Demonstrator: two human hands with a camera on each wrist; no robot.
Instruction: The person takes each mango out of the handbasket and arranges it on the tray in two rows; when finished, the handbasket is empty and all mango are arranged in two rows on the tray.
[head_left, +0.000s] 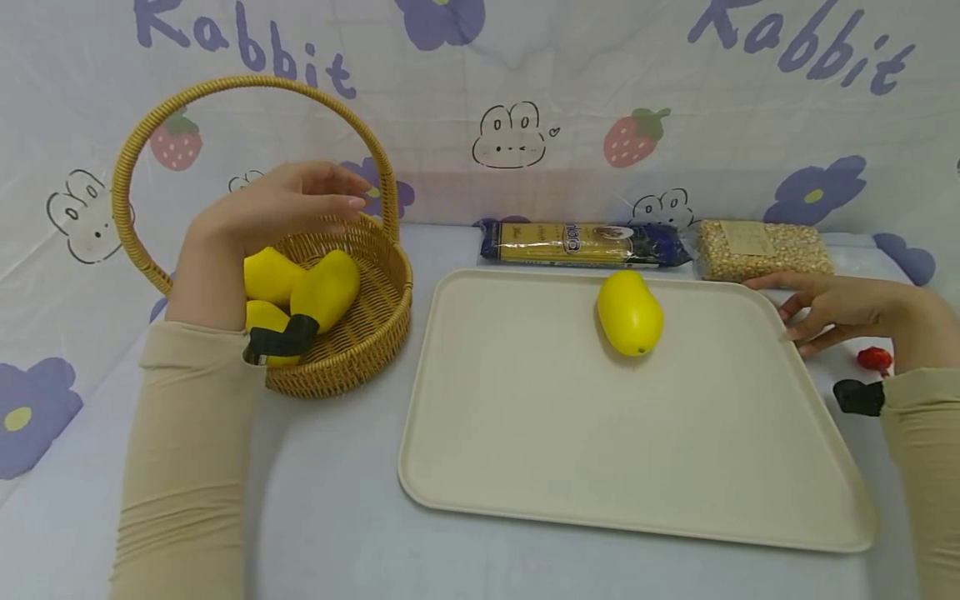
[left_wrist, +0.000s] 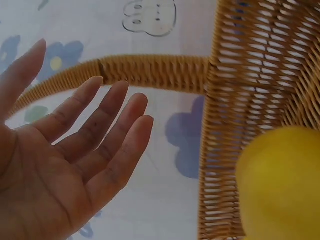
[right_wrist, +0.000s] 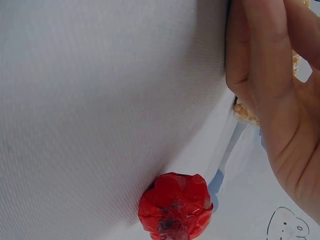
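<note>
My left hand point(head_left: 281, 200) hovers over the wicker basket point(head_left: 382, 346), inside its tall handle. Its fingers are spread and hold nothing, as the left wrist view also shows. Several yellow mangoes point(head_left: 326, 292) lie in the basket, partly hidden by the forearm. Another yellow mango point(head_left: 630, 312) sits near the far edge of a cream tray point(head_left: 570, 442). At the tray's far right corner is my right hand point(head_left: 855, 308), its loosely bent fingertips right at the rim. A red wrapped thing point(right_wrist: 175, 207) lies beside this hand on the cloth.
Behind the tray lie a pasta packet point(head_left: 585, 243) and a clear bag of yellow kernels point(head_left: 765, 250). A printed cloth point(head_left: 420, 125) hangs at the back. The basket's handle point(head_left: 386, 183) arches high on the left.
</note>
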